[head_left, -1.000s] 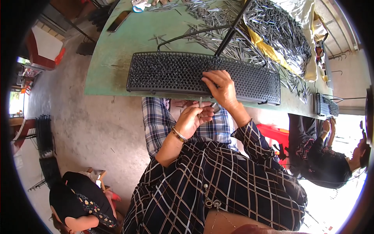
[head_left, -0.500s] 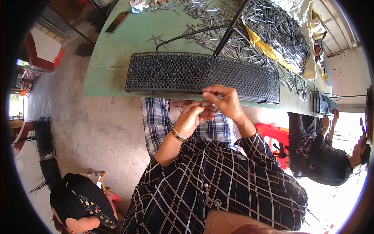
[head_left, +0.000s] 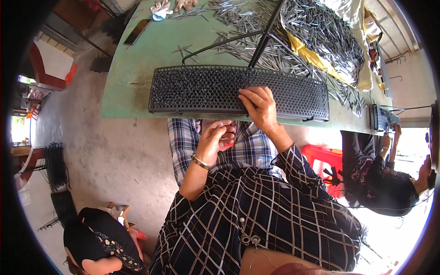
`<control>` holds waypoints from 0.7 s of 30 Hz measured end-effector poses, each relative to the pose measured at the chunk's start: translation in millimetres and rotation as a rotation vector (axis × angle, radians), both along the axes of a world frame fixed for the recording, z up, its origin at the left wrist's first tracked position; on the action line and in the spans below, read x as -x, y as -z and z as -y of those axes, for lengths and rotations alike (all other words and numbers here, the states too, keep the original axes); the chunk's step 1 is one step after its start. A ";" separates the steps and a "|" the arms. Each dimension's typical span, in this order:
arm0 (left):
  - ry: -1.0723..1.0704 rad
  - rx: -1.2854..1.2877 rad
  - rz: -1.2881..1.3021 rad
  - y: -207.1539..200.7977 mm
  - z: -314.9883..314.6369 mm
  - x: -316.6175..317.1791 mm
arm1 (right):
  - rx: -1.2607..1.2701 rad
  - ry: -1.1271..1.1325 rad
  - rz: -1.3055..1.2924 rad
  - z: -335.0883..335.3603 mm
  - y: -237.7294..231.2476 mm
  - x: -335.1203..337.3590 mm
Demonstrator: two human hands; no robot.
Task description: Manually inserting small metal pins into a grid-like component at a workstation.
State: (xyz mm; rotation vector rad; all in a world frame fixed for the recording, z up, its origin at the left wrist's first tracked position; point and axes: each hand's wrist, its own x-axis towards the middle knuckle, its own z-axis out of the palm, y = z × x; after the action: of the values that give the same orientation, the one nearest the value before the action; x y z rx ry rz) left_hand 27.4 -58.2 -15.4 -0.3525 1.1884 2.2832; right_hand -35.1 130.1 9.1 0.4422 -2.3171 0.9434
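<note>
A long black perforated rack (head_left: 201,91) lies tilted at the near edge of the table, full of small round holes. Many holes on its left side look filled with glinting pieces; those on the right look plainer. My right hand (head_left: 261,107) is over the rack's middle, thumb and fingertips pinched at its holes; whatever is between them is too small to make out. Below the table edge, over my lap, my left hand (head_left: 214,141) has its fingers curled in. Its contents are hidden.
Loose thin grey metal rods (head_left: 256,50) are spread over the green table (head_left: 133,87), with a bigger heap (head_left: 321,36) on a sack behind. A dark phone (head_left: 137,32) and gloves (head_left: 160,10) lie far left. A red stool (head_left: 321,158) stands right; co-workers sit at both sides.
My right hand has left my left hand and moved up onto the rack's holes. My left hand has drawn slightly down and to the left.
</note>
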 end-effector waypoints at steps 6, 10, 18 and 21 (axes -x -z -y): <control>-0.110 0.088 -0.050 6.5 25.7 0.6 | -0.092 0.054 -0.076 -2.3 -0.7 -0.6; -0.338 0.186 -0.119 7.3 38.0 1.4 | -0.064 0.046 -0.018 -5.5 -1.4 -2.6; -0.818 0.962 -0.596 18.0 121.4 50.8 | 0.029 0.582 -0.089 -150.5 14.3 -23.9; -0.823 1.130 -0.609 32.2 135.6 72.0 | -0.180 0.915 -0.068 -221.0 41.7 -35.4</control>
State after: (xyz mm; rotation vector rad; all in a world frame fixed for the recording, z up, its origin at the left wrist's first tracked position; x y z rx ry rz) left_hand -44.6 -193.9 -47.6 -0.6463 3.0836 2.0736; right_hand 0.3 351.2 -32.6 -0.4940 -2.1712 0.2611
